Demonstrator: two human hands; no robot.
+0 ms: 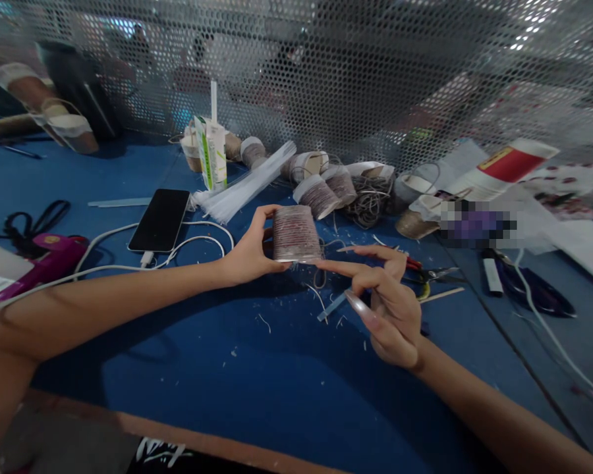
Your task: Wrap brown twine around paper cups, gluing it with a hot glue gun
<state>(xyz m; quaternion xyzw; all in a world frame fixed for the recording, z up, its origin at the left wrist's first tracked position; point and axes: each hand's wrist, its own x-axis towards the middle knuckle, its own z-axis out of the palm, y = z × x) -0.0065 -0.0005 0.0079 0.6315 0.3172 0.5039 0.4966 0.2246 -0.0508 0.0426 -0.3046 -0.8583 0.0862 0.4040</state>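
My left hand (250, 247) grips a small cup wrapped in brownish cord (296, 234), fingers behind it and thumb under its lower rim. It is held just above the blue table (257, 368). My right hand (388, 306) has its fingers apart, and the tip of its index finger meets the cup's lower right edge. A loose cord end curls from the cup's right side. Beneath the hands lie a translucent glue stick (333, 306) and scattered thread scraps.
Several cord-wrapped cups (319, 196), a bundle of white strips (257, 181) and a drink carton (211, 155) stand along the perforated metal screen (326, 79). A phone (159, 220) with a white cable and a magenta glue gun (44, 263) lie left; scissors (437, 273) lie right.
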